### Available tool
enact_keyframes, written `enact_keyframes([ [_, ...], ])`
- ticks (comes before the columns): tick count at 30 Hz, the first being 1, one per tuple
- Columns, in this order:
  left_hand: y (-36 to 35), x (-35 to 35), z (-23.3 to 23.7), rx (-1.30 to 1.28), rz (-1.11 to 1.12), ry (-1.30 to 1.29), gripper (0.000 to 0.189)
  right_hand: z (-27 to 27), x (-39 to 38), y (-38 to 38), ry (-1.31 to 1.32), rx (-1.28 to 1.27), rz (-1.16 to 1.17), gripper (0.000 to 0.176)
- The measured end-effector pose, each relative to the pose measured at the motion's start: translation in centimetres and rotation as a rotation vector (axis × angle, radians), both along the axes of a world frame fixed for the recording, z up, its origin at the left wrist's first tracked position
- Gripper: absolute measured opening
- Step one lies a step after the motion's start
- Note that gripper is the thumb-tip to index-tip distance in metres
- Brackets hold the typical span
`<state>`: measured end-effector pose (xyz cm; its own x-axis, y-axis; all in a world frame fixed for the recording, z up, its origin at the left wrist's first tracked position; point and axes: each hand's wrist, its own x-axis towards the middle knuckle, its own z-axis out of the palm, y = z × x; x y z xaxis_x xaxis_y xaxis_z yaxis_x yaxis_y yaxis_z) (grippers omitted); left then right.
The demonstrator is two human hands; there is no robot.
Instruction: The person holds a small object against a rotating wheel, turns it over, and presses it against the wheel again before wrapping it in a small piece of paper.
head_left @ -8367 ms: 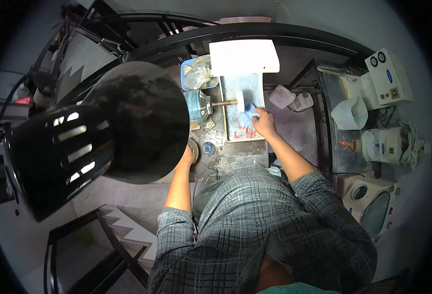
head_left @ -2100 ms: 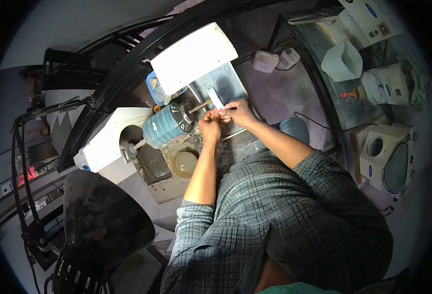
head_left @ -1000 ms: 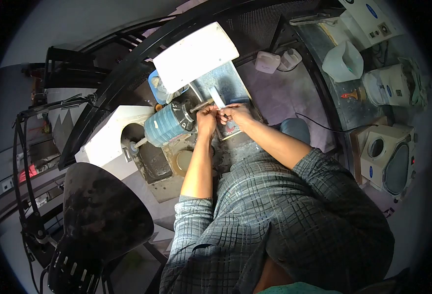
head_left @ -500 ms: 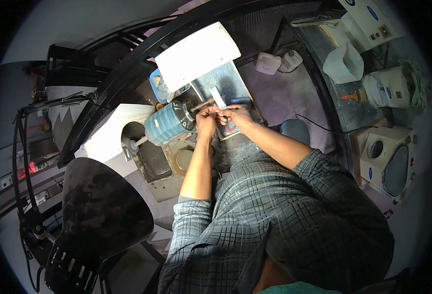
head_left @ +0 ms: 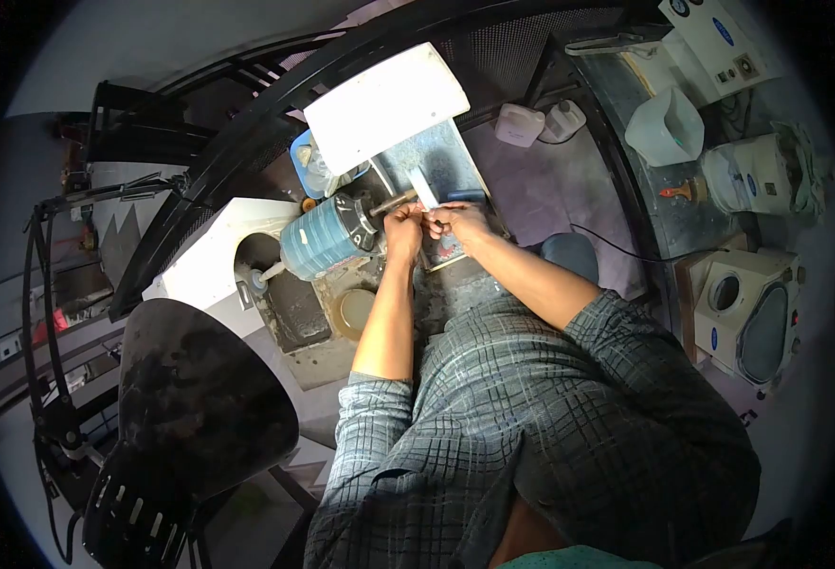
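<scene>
A blue ribbed motor (head_left: 318, 239) lies on the bench with a shaft (head_left: 395, 202) reaching right to a white polishing wheel (head_left: 423, 188). Close under the wheel's near edge are both of my hands, fingertips together. My left hand (head_left: 402, 234) is closed, its fingers pinched near the shaft's end. Fingers of my right hand (head_left: 462, 225) are bent in a pinch as well, meeting the left fingertips. Whatever sits between them is too small and covered to make out. Behind the wheel is a grey-blue tray-like hood (head_left: 427, 156).
A bright white panel (head_left: 389, 102) slopes over the hood. Left of the motor stands a white housing (head_left: 211, 248) with a round opening. A black lamp shade (head_left: 204, 398) looms at lower left. A round dish (head_left: 353, 315) sits before the motor. White jugs (head_left: 520, 125) stand at back right.
The view has shifted slightly. My hands stay pinched together below the wheel, with the right fingers a little differently placed.
</scene>
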<state>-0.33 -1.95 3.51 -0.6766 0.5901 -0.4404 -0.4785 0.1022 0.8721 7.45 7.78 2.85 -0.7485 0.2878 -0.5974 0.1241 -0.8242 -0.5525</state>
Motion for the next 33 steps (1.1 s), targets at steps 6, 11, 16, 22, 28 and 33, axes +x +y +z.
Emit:
enact_keyframes([
  [6, -0.8, 0.0, -0.1, 0.076, -0.012, -0.033, 0.019, 2.0, 0.4, -0.5, -0.063, 0.107, 0.018, 0.008],
  [11, -0.7, 0.0, -0.2, 0.056, -0.023, -0.016, 0.019, 0.5, 0.4, -0.6, -0.016, 0.000, 0.015, 0.011],
  [16, -0.7, 0.9, 0.4, 0.035, 0.026, 0.089, 0.019, 0.1, 0.7, -0.8, -0.033, 0.015, 0.055, 0.012],
  [22, -0.9, 0.5, 1.1, 0.078, 0.014, 0.075, 0.020, 1.1, 0.7, -0.9, -0.039, 0.043, 0.066, 0.009],
  [28, -0.5, -0.2, 1.0, -0.002, -0.038, 0.023, 0.018, 0.6, 0.5, -0.6, -0.032, -0.028, 0.047, 0.009],
  [33, -0.5, -0.4, 0.8, 0.033, -0.048, -0.021, 0.018, 0.0, 0.4, -0.7, 0.040, -0.036, -0.004, 0.010],
])
